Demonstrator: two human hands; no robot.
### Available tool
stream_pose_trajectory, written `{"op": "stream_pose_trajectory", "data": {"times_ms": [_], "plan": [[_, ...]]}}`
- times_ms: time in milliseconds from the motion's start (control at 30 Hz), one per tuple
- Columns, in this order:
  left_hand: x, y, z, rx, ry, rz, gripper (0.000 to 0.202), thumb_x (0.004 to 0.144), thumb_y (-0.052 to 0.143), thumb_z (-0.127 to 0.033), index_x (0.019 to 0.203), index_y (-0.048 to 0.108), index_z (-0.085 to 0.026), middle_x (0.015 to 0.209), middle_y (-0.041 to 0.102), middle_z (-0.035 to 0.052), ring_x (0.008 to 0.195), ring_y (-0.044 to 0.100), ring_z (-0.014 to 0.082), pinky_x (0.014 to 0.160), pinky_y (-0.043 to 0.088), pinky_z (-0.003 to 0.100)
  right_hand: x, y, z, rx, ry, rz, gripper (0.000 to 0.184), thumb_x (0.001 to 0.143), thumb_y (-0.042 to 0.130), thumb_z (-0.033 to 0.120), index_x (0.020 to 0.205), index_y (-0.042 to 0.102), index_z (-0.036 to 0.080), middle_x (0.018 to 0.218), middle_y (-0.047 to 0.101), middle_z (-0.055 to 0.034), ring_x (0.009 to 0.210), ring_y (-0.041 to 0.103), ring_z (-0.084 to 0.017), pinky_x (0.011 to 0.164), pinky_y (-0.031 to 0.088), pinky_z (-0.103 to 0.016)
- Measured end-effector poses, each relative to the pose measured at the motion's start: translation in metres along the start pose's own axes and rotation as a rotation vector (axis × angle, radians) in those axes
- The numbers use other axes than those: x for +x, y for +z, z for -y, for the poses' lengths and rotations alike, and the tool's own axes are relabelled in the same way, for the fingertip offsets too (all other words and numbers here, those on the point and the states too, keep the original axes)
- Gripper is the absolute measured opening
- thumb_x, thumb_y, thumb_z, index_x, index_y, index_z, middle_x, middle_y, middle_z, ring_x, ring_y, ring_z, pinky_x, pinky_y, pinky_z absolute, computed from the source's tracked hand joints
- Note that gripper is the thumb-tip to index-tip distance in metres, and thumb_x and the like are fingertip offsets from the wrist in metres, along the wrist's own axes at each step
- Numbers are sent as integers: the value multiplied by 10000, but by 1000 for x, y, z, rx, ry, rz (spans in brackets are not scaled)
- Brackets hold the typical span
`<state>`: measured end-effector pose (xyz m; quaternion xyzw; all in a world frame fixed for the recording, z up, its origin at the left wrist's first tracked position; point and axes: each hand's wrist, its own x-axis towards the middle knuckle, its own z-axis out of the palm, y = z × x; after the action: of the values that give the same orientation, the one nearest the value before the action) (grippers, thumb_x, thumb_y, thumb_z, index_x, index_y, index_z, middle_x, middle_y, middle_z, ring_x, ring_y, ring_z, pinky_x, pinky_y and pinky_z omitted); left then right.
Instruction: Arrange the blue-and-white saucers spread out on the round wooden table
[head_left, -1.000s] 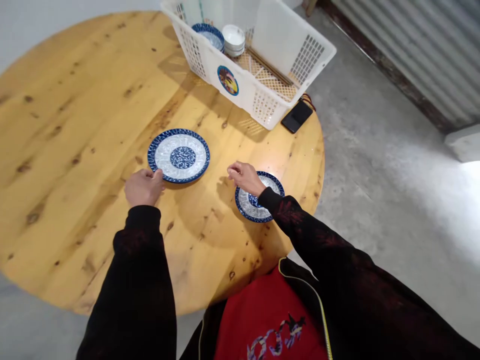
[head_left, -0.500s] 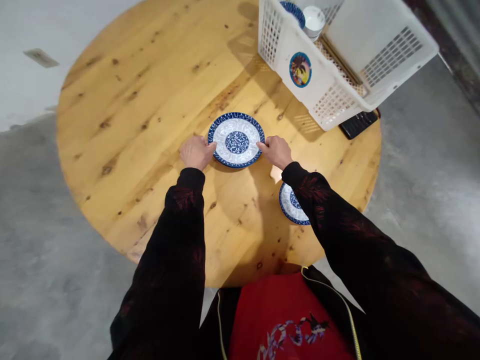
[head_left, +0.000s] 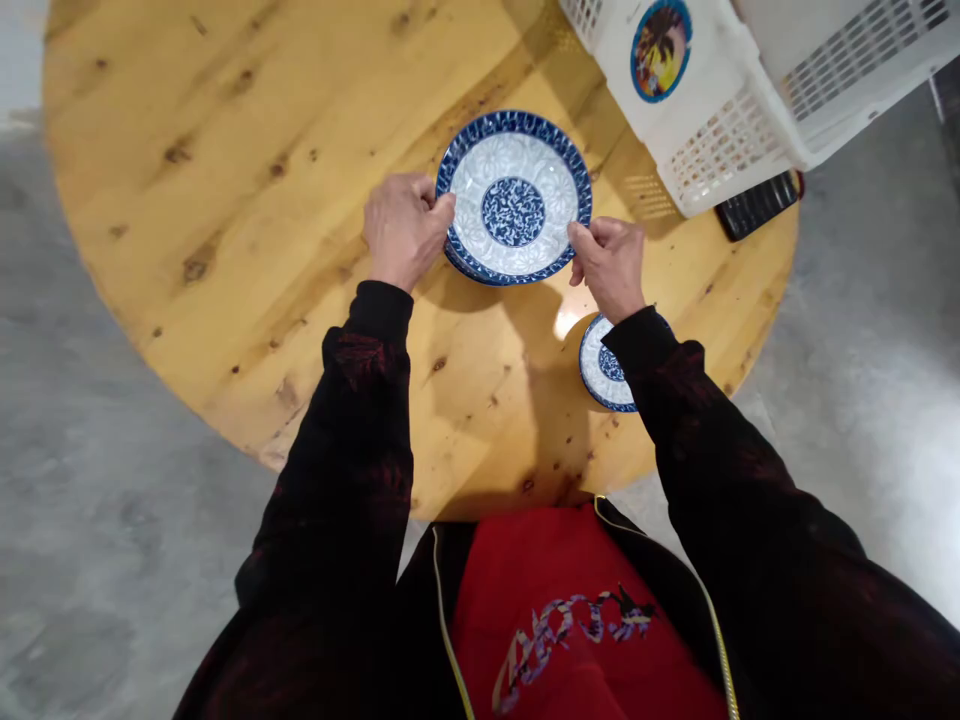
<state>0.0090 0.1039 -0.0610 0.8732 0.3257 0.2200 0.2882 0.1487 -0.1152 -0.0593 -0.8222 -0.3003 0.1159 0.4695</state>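
Between my two hands is a round plate [head_left: 514, 210] with a dark blue patterned rim, a pale ring and a blue centre. My left hand [head_left: 409, 225] pinches its left rim, thumb on top. At the right rim my right hand [head_left: 609, 262] grips it the same way, fingers curled beneath. The plate appears raised above the wooden table, with a shadow below it. A second blue-and-white plate [head_left: 604, 365] lies on the table under my right wrist, its right part covered by my sleeve.
A white plastic basket [head_left: 720, 130] with a round sticker stands at the table's back right, partly out of frame. Beside its base lies a black phone-like object [head_left: 757, 205]. The round wooden table [head_left: 247, 230] has its edge near my body; grey floor surrounds it.
The plate looks larger and closer, lifted in both hands. The view has shifted, so the basket's inside with its dishes is now mostly out of frame.
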Motion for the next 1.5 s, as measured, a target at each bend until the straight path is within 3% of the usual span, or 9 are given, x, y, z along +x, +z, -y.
{"op": "stream_pose_trajectory", "data": {"times_ms": [200, 300, 533, 767, 967, 1067, 1200, 1367, 1500], "plan": [[-39, -37, -38, -23, 90, -41, 420, 868, 546, -228, 553, 268, -209, 563, 256, -40, 510, 293, 86, 573, 265, 276, -60, -18, 40, 52, 0, -94, 410, 930, 541, 476, 625, 457, 214, 489, 419, 49, 459, 504, -91, 466, 421, -217], [-79, -52, -41, -49, 109, -79, 415, 870, 534, -183, 569, 249, -208, 573, 241, -44, 526, 281, 95, 582, 254, 280, -95, -21, 52, 77, 24, -79, 443, 917, 576, 438, 569, 418, 214, 460, 427, 50, 430, 457, -82, 475, 404, -229], [-217, -75, -36, -23, -82, -11, 354, 891, 518, -275, 599, 335, -197, 542, 269, -62, 511, 286, 87, 553, 253, 251, -199, -22, 50, 124, 135, 65, 455, 885, 580, 387, 519, 372, 215, 446, 401, 58, 444, 383, -84, 499, 327, -243], [-356, -88, -58, 168, -345, 122, 330, 894, 466, -313, 608, 357, -191, 554, 344, -48, 535, 344, 94, 569, 262, 238, -316, -29, 20, 168, 244, 245, 406, 868, 491, 421, 543, 364, 212, 466, 343, 57, 465, 330, -83, 497, 242, -243], [-437, -95, -79, 132, -536, 109, 297, 897, 448, -378, 667, 499, -198, 598, 459, -26, 598, 442, 122, 600, 320, 249, -365, -42, 16, 8, 164, 304, 368, 838, 486, 373, 541, 359, 196, 490, 334, 51, 485, 304, -77, 526, 198, -252], [-459, -101, -85, 133, -596, 68, 263, 899, 456, -412, 756, 565, -220, 641, 533, -12, 663, 519, 156, 625, 368, 264, -374, -45, 21, -20, 133, 312, 354, 833, 491, 349, 547, 349, 195, 496, 314, 52, 491, 291, -79, 530, 182, -256], [-467, -108, -85, 191, -541, 5, 250, 895, 456, -424, 775, 571, -237, 683, 592, 4, 710, 570, 188, 651, 400, 287, -380, -45, 27, -2, 103, 301, 351, 831, 491, 336, 544, 344, 195, 499, 316, 50, 488, 292, -81, 527, 187, -253], [-451, -104, -78, 159, -398, 38, 249, 888, 455, -394, 754, 569, -219, 697, 612, 12, 697, 572, 172, 660, 405, 274, -382, -46, 25, 24, 128, 250, 368, 841, 469, 369, 537, 343, 203, 491, 340, 38, 486, 341, -95, 525, 229, -249], [-423, -100, -52, 59, -347, 113, 306, 908, 428, -394, 674, 507, -213, 620, 544, -8, 610, 510, 138, 626, 397, 249, -378, -25, 20, 46, 223, 196, 382, 854, 474, 413, 546, 362, 216, 467, 378, 34, 475, 391, -113, 499, 254, -245]]}}
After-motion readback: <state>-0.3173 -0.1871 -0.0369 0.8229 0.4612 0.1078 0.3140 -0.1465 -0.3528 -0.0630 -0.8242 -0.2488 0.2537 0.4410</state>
